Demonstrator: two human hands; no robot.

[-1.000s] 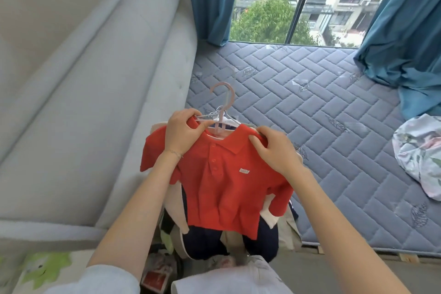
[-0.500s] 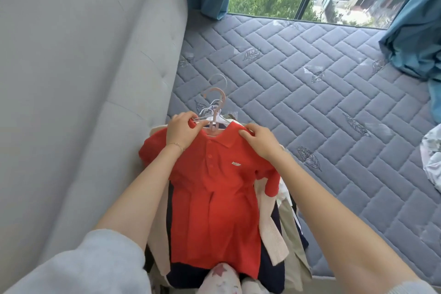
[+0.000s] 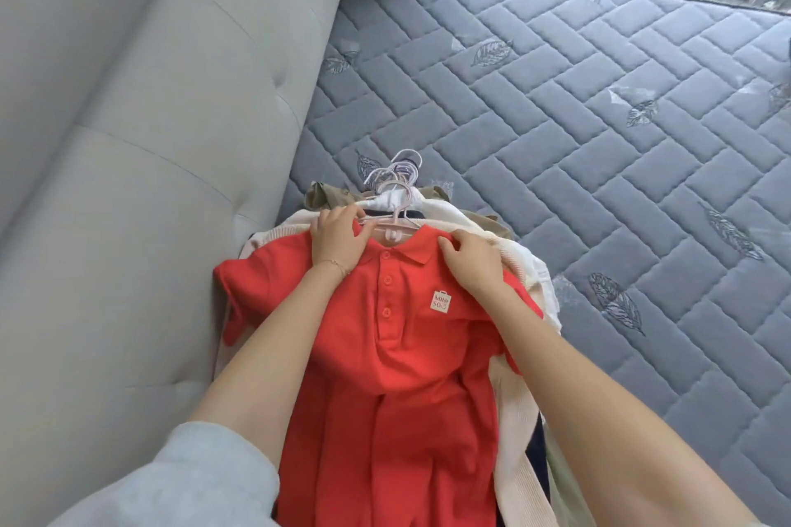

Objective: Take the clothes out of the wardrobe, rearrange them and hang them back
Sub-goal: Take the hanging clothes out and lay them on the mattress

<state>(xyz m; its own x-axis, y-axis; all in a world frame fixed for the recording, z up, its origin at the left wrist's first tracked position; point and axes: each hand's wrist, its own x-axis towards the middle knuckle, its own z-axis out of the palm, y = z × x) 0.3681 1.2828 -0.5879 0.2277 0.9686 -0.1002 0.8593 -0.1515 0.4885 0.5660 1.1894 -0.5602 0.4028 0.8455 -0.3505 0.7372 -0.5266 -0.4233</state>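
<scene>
Shirt (image 3: 398, 355) lies gripped by left hand (image 3: 338, 242) and right hand (image 3: 471, 265).

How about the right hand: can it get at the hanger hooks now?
Probably yes. The right hand grips the red polo shirt at its shoulder, and the hanger hooks lie uncovered on the clothes pile just beyond the collar. Nothing sits between; the left hand holds the opposite shoulder.

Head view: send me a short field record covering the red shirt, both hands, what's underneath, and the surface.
top garment: red polo shirt, on a pink hanger, buttons up
left hand: grips the shirt's shoulder by the hanger
right hand: grips the other shoulder
underneath: pile of hung clothes, hooks bunched
surface: grey quilted mattress
beside: grey padded panel
</scene>
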